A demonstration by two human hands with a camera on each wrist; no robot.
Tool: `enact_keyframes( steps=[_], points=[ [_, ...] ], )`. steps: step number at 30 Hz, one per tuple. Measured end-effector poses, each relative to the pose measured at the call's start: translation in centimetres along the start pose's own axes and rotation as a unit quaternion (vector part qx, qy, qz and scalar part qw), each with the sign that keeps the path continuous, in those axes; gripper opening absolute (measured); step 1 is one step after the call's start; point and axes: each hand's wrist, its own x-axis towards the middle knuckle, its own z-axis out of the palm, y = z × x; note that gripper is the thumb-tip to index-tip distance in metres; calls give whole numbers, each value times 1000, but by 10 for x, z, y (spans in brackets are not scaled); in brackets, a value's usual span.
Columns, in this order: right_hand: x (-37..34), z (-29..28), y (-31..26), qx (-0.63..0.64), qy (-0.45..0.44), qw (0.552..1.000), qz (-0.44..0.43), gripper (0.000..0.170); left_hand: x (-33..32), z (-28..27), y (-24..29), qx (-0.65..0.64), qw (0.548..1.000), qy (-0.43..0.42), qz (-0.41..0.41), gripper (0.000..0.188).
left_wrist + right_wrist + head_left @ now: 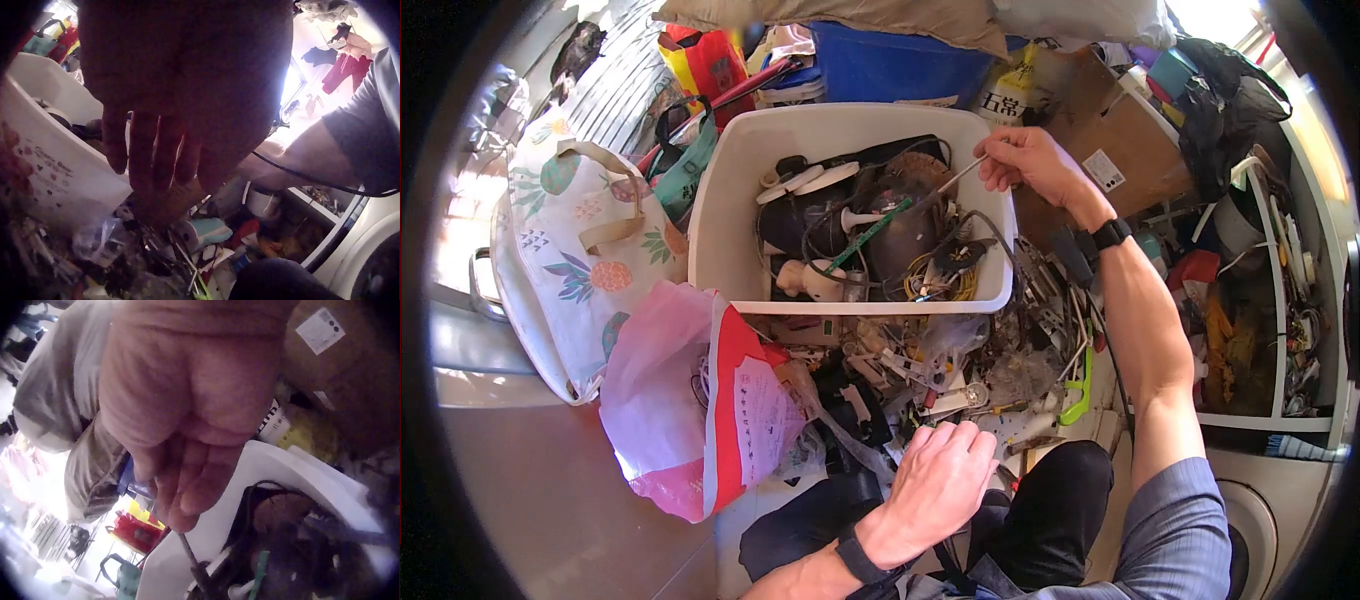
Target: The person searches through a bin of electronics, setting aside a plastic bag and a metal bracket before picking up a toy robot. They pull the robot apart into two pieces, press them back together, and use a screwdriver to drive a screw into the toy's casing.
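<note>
My right hand [1032, 165] is above the right rim of a white plastic tub [740, 150]. Between thumb and fingers it pinches a thin grey rod [962, 173] that slants down into the tub. In the right wrist view the rod [187, 549] runs into a darker, thicker part lower down. Inside the tub lie a green strip [868, 236], a dark rounded object [895, 240], a coil of yellow wire [960, 282] and black cables. My left hand [940, 485] hangs over my lap with loosely bent fingers and holds nothing.
Loose tools and small parts [940, 375] cover the floor before the tub, with a bright green piece [1080, 390] among them. On the left are a pink-and-red plastic bag [670, 400] and a pineapple-print bag [550, 260]. A cardboard box [1090, 140] and a cluttered shelf [1280, 300] stand right.
</note>
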Motion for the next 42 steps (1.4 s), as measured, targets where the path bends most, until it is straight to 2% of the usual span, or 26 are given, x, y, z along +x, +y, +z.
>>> enact_keyframes(
  steps=[4,6,8,10,12,14,16,18,20,22,24,25,26,28,29,31,32,35,40,42],
  points=[
    [-16,3,10,83,-11,996,10,34,-3,4,5,7,1000,7,9,23],
    [-29,7,13,168,-17,986,5,35,-4,4,6,7,1000,15,16,24],
    [-41,12,15,190,-13,982,-5,36,-4,-2,4,56,998,38,1,25],
    [-53,16,19,266,-43,963,-19,34,0,-11,-3,76,992,94,-30,28],
    [-71,27,16,296,-66,953,-24,34,2,-27,-3,151,969,188,-62,37],
    [-91,38,7,286,-74,955,-11,32,4,-34,-7,155,953,240,-96,46],
    [-113,53,-4,266,-93,959,-3,27,1,-34,-10,147,956,232,-107,52],
    [-139,70,-19,211,-115,971,7,26,0,-27,-10,147,955,238,-98,49],
    [-161,84,-27,236,-173,956,13,21,1,-22,-3,136,957,242,-86,42],
    [-182,100,-36,216,-192,957,3,20,0,-17,5,126,959,244,-75,34],
    [-202,111,-41,220,-209,953,-13,21,-3,-14,14,80,972,185,-122,21],
    [-211,114,-42,228,-205,952,-12,21,-5,-14,23,61,971,202,-110,19],
    [-220,115,-44,235,-201,951,-12,21,-5,-15,29,63,972,200,-105,19],
    [-237,115,-45,239,-191,952,-16,21,-7,-16,38,-63,978,119,-159,24],
    [-244,113,-45,240,-185,953,-17,21,-6,-13,38,-62,979,117,-153,24],
    [-256,107,-42,237,-178,955,-10,21,-3,-5,33,-121,979,45,-160,28],
    [-260,103,-41,235,-177,956,-3,21,-2,-3,34,-122,979,43,-155,28],
    [-272,98,-42,224,-162,961,-1,22,2,0,42,-191,967,-16,-169,29],
    [-276,92,-33,189,-121,974,-22,22,8,-3,51,-295,935,-133,-143,29],
    [-274,93,-20,148,-96,984,-17,22,9,-2,50,-342,918,-145,-139,29]
  ],
)
